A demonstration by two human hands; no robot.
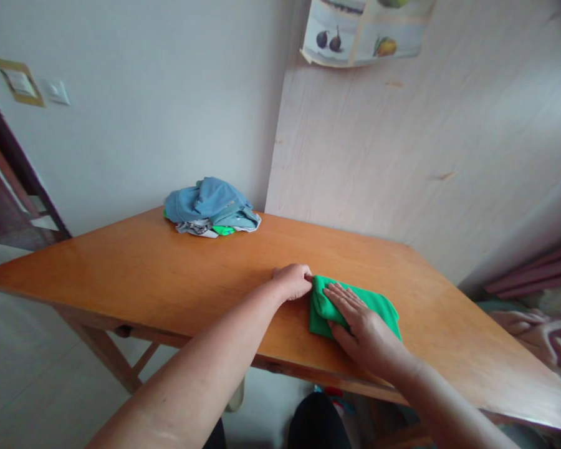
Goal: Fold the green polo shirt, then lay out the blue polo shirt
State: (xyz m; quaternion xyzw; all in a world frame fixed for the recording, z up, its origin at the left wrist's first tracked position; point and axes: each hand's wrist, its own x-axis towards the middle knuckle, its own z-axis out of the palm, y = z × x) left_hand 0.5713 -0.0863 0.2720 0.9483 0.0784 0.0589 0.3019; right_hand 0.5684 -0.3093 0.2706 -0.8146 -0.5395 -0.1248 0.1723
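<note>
A bright green cloth (374, 304), folded into a thick flat bundle, lies on the wooden table near its front edge. Whether it is a garment cannot be told. My left hand (293, 282) is closed at the cloth's upper left corner, its curled fingers pinching the edge there; the fingertips are partly hidden. Across the middle of the bundle my right hand (355, 321) lies flat, fingers stretched out and pressing on top, with the thumb towards the near side.
A crumpled pile of clothes (210, 206), blue on top with grey and green below, sits at the table's back left against the wall. The orange-brown table (135, 274) spans the view. Fabric (537, 330) lies beyond its right edge, and fruit pictures (369, 34) hang above.
</note>
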